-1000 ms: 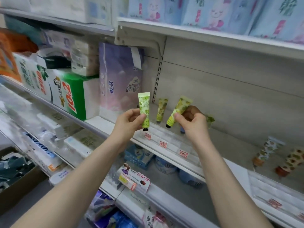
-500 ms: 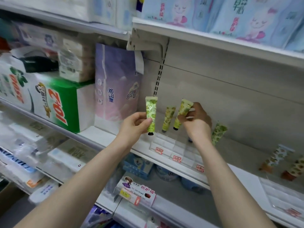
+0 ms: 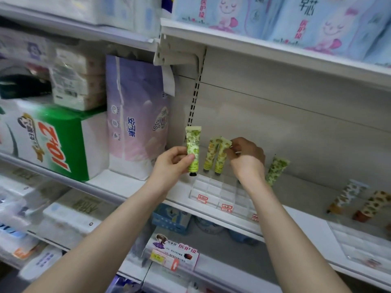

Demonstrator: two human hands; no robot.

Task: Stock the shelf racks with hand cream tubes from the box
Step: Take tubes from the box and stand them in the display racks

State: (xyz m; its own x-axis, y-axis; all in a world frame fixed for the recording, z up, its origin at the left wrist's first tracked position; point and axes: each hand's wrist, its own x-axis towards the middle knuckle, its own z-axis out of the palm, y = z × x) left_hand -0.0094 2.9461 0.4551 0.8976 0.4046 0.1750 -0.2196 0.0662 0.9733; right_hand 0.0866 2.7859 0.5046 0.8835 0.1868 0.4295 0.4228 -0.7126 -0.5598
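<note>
Currently pinching 1 green tube (image 3: 193,149) at its middle with the left hand (image 3: 173,163), thumb in front and fingers curled behind, cap down and crimped end up, held just above the left edge of the clear rack (image 3: 220,193) on the shelf (image 3: 127,187). Meanwhile nipping the crimped top of a 2nd green tube (image 3: 222,155) with the right hand (image 3: 245,157), fingertips closed on it, cap end down at a rear slot, right beside a 3rd tube (image 3: 211,154) leaning the same way. Hard to judge the seating of that cap through such faint clear dividers. Further right, a 4th green tube (image 3: 276,171) tilted just past the right wrist, and well apart 2 orange-patterned tubes (image 3: 347,196) near a 2nd rack (image 3: 359,244). No supply box in view. Probably light and small, with soft squeezable walls and a glossy, somewhat slippery skin; stiff only at the cap and the flat crimp. Best taken by the crimp for lowering cap-first into a slot, or lightly round the middle for carrying, without a hard squeeze. Prone to tipping against neighbours, so release only after seating the cap.
</note>
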